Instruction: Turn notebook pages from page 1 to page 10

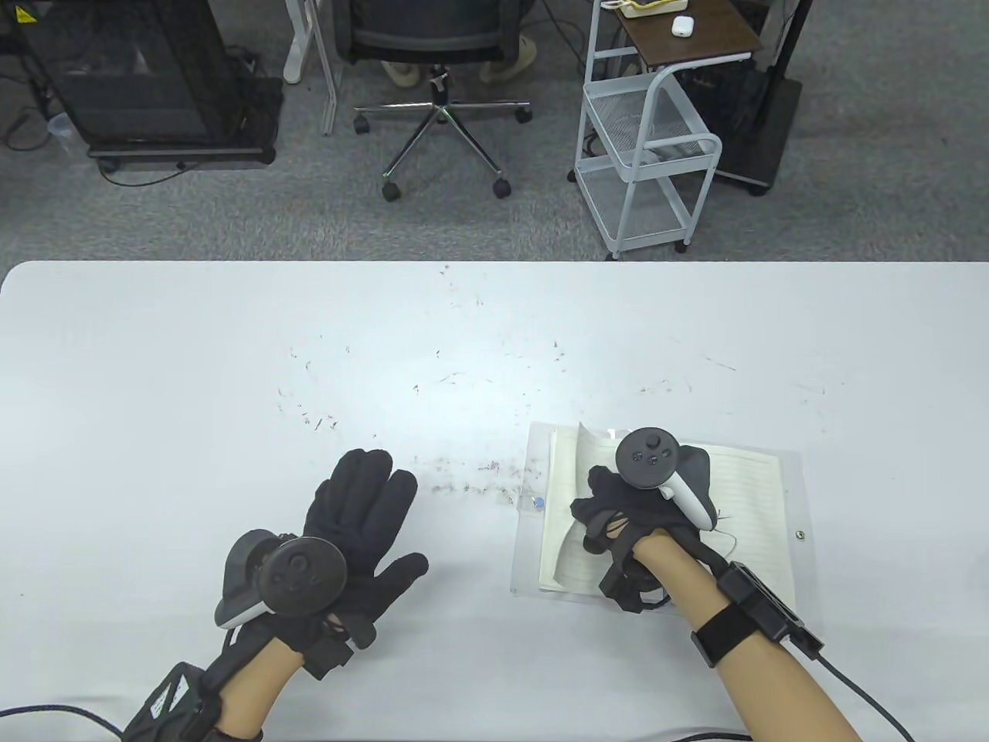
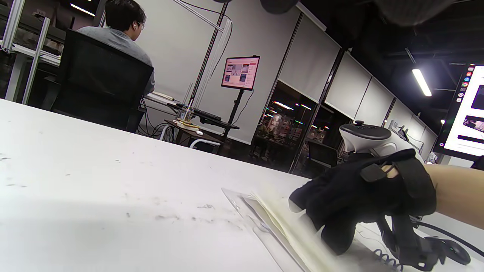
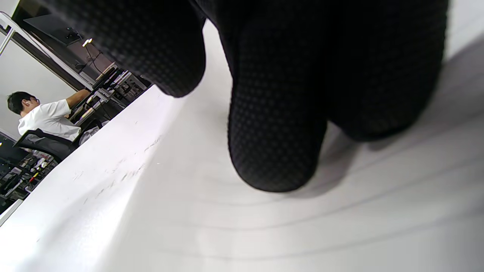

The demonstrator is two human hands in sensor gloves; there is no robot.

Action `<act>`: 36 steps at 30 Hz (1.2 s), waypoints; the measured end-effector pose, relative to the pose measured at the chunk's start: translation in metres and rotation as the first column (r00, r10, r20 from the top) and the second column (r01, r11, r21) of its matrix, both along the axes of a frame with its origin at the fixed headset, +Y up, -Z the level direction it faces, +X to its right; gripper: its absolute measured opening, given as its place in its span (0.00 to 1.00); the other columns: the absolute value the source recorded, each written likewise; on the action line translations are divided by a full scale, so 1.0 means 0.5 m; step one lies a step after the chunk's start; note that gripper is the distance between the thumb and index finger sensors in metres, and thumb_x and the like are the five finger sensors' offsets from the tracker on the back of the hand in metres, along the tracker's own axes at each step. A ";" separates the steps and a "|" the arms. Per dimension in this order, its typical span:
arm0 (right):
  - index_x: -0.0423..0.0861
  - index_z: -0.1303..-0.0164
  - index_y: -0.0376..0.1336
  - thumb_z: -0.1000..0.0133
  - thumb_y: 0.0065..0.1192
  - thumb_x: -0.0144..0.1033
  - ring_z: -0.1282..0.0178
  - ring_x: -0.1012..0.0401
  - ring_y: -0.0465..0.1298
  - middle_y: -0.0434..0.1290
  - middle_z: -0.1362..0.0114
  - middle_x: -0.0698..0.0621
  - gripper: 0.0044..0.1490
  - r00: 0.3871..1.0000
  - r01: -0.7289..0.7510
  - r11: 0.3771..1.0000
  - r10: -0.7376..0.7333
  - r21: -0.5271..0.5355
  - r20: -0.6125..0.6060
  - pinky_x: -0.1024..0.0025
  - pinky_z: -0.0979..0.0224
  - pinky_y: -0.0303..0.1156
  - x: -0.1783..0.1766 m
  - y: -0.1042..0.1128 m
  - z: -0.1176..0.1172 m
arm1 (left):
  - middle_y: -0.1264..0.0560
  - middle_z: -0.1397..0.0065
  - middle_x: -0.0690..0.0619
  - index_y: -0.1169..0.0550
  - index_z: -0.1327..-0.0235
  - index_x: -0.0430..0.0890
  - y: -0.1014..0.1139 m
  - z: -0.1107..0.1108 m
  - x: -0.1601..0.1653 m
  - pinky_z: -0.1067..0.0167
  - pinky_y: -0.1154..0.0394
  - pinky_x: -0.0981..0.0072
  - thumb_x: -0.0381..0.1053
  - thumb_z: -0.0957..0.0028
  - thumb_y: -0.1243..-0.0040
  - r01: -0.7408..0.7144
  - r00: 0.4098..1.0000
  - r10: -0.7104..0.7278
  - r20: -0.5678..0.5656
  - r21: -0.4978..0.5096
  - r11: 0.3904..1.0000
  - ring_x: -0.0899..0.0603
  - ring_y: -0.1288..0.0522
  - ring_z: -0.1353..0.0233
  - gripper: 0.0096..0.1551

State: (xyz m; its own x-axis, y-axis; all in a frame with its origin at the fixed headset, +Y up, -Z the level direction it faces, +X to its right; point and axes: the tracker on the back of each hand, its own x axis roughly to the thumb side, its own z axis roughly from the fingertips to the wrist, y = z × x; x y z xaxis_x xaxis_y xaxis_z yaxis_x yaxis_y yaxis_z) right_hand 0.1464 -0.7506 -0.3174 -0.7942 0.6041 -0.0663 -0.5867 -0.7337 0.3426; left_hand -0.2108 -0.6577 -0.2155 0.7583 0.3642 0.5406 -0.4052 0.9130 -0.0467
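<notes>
An open lined notebook (image 1: 749,495) lies on a clear plastic cover at the table's right front. One page (image 1: 587,452) stands bowed up near the spine, its top edge lifted. My right hand (image 1: 599,510) is over the notebook's left half, its fingers curled down on this page and holding it. In the left wrist view the right hand (image 2: 340,211) sits on the fanned pages (image 2: 276,223). In the right wrist view my fingertips (image 3: 276,151) touch the curved lined page (image 3: 264,234). My left hand (image 1: 363,502) lies flat on the table, fingers spread, empty, well left of the notebook.
The white table (image 1: 232,371) has small dark specks around its middle. The plastic cover (image 1: 792,556) sticks out beyond the notebook's right and front edges. On the floor beyond the far edge are an office chair (image 1: 440,46) and a white wire trolley (image 1: 649,154).
</notes>
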 end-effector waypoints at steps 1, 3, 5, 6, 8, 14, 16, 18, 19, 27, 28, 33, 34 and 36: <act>0.28 0.37 0.55 0.48 0.71 0.42 0.63 0.57 0.91 0.79 0.45 0.35 0.42 1.000 0.002 1.000 -0.002 0.002 -0.003 0.58 0.59 0.86 0.001 0.000 0.001 | 0.56 0.14 0.44 0.46 0.17 0.51 -0.001 0.000 0.000 0.27 0.50 0.26 0.74 0.51 0.50 0.001 1.000 -0.001 0.000 -0.001 1.000 0.28 0.60 0.14 0.52; 0.28 0.37 0.55 0.48 0.71 0.43 0.63 0.57 0.91 0.79 0.45 0.34 0.43 1.000 0.021 1.000 -0.021 -0.003 0.000 0.58 0.59 0.86 0.003 -0.002 0.002 | 0.56 0.14 0.44 0.46 0.17 0.51 -0.001 0.000 0.001 0.27 0.50 0.26 0.74 0.51 0.50 0.004 1.000 -0.004 -0.001 -0.005 1.000 0.29 0.60 0.14 0.52; 0.28 0.37 0.55 0.48 0.70 0.44 0.63 0.56 0.91 0.79 0.44 0.34 0.43 0.999 0.041 0.999 -0.041 -0.010 0.004 0.57 0.59 0.85 0.009 -0.001 0.003 | 0.56 0.14 0.44 0.46 0.17 0.51 -0.002 -0.001 0.002 0.27 0.50 0.26 0.74 0.51 0.50 0.006 1.000 -0.006 -0.001 -0.009 1.000 0.28 0.60 0.14 0.52; 0.29 0.37 0.55 0.48 0.70 0.44 0.63 0.56 0.91 0.79 0.44 0.34 0.43 0.999 0.047 0.999 -0.047 -0.011 0.005 0.57 0.59 0.85 0.011 0.000 0.004 | 0.56 0.14 0.44 0.46 0.17 0.51 -0.001 -0.001 0.002 0.27 0.50 0.26 0.74 0.51 0.50 0.006 1.000 -0.006 -0.002 -0.010 1.000 0.28 0.60 0.14 0.52; 0.29 0.36 0.55 0.47 0.70 0.46 0.62 0.55 0.91 0.78 0.44 0.33 0.44 0.998 0.062 0.998 -0.062 0.000 0.017 0.56 0.58 0.85 0.023 0.010 0.007 | 0.56 0.14 0.44 0.46 0.17 0.51 -0.001 -0.001 0.002 0.27 0.50 0.26 0.74 0.51 0.50 0.007 1.000 -0.007 -0.003 -0.011 1.000 0.28 0.60 0.14 0.52; 0.31 0.33 0.52 0.47 0.68 0.49 0.55 0.49 0.88 0.76 0.39 0.34 0.47 0.993 0.075 0.994 -0.082 0.082 0.087 0.50 0.53 0.82 0.117 0.059 0.023 | 0.56 0.14 0.44 0.46 0.17 0.51 -0.001 -0.001 0.002 0.27 0.50 0.26 0.74 0.51 0.50 0.006 1.000 -0.006 -0.004 -0.010 1.000 0.28 0.60 0.14 0.52; 0.32 0.32 0.50 0.46 0.68 0.51 0.51 0.47 0.87 0.74 0.37 0.34 0.49 0.990 0.070 0.993 -0.081 0.095 0.115 0.47 0.50 0.80 0.152 0.066 0.031 | 0.56 0.14 0.44 0.46 0.17 0.52 -0.002 -0.001 0.004 0.27 0.50 0.26 0.74 0.51 0.50 0.010 1.000 -0.010 -0.001 -0.013 1.000 0.28 0.60 0.14 0.52; 0.33 0.30 0.46 0.46 0.68 0.53 0.44 0.41 0.82 0.69 0.32 0.32 0.52 0.988 0.060 0.991 -0.076 0.122 0.136 0.42 0.45 0.76 0.190 0.066 0.039 | 0.56 0.14 0.44 0.46 0.17 0.51 -0.003 -0.001 0.005 0.27 0.50 0.26 0.74 0.51 0.50 0.013 1.000 -0.013 0.000 -0.015 1.000 0.28 0.60 0.14 0.52; 0.33 0.29 0.43 0.46 0.67 0.54 0.39 0.37 0.77 0.65 0.30 0.30 0.54 0.987 0.045 0.991 -0.064 0.127 0.146 0.38 0.42 0.73 0.203 0.065 0.043 | 0.56 0.14 0.44 0.46 0.17 0.51 -0.003 -0.001 0.006 0.27 0.50 0.26 0.74 0.51 0.50 0.013 1.000 -0.013 0.000 -0.015 1.000 0.28 0.60 0.14 0.52; 0.39 0.29 0.25 0.47 0.61 0.72 0.26 0.23 0.37 0.34 0.24 0.23 0.70 0.958 -0.268 0.962 0.273 -0.058 0.087 0.21 0.33 0.42 0.297 -0.010 0.060 | 0.56 0.14 0.44 0.46 0.17 0.51 -0.004 -0.001 0.006 0.27 0.50 0.26 0.74 0.51 0.50 0.011 1.000 -0.011 -0.009 -0.018 1.000 0.28 0.60 0.14 0.52; 0.39 0.30 0.24 0.47 0.60 0.74 0.27 0.23 0.35 0.32 0.25 0.23 0.72 0.953 -0.291 0.952 0.297 -0.095 0.062 0.21 0.33 0.40 0.299 -0.021 0.061 | 0.56 0.14 0.44 0.46 0.17 0.51 -0.004 -0.002 0.006 0.27 0.50 0.26 0.74 0.51 0.50 0.012 1.000 -0.012 -0.009 -0.021 1.000 0.28 0.60 0.14 0.52; 0.37 0.37 0.16 0.48 0.59 0.77 0.30 0.21 0.30 0.27 0.29 0.20 0.78 0.935 -0.345 0.921 0.354 -0.182 0.017 0.19 0.35 0.34 0.298 -0.062 0.064 | 0.56 0.14 0.44 0.46 0.17 0.51 -0.006 -0.002 0.009 0.27 0.50 0.26 0.74 0.51 0.50 0.021 1.000 -0.021 -0.005 -0.028 0.999 0.28 0.60 0.14 0.52; 0.37 0.37 0.16 0.48 0.58 0.77 0.30 0.21 0.30 0.27 0.29 0.20 0.78 0.934 -0.349 0.920 0.357 -0.181 0.015 0.19 0.35 0.34 0.297 -0.063 0.064 | 0.56 0.14 0.44 0.46 0.17 0.51 -0.006 -0.001 0.009 0.27 0.50 0.26 0.74 0.51 0.50 0.022 1.000 -0.022 -0.004 -0.029 0.999 0.28 0.60 0.14 0.52; 0.36 0.37 0.17 0.49 0.59 0.76 0.30 0.22 0.30 0.28 0.29 0.20 0.78 0.935 -0.344 0.923 0.353 -0.173 0.028 0.20 0.35 0.34 0.296 -0.061 0.064 | 0.56 0.14 0.44 0.46 0.17 0.51 -0.007 -0.001 0.010 0.27 0.50 0.26 0.74 0.51 0.50 0.021 1.000 -0.022 -0.004 -0.030 0.999 0.28 0.60 0.14 0.52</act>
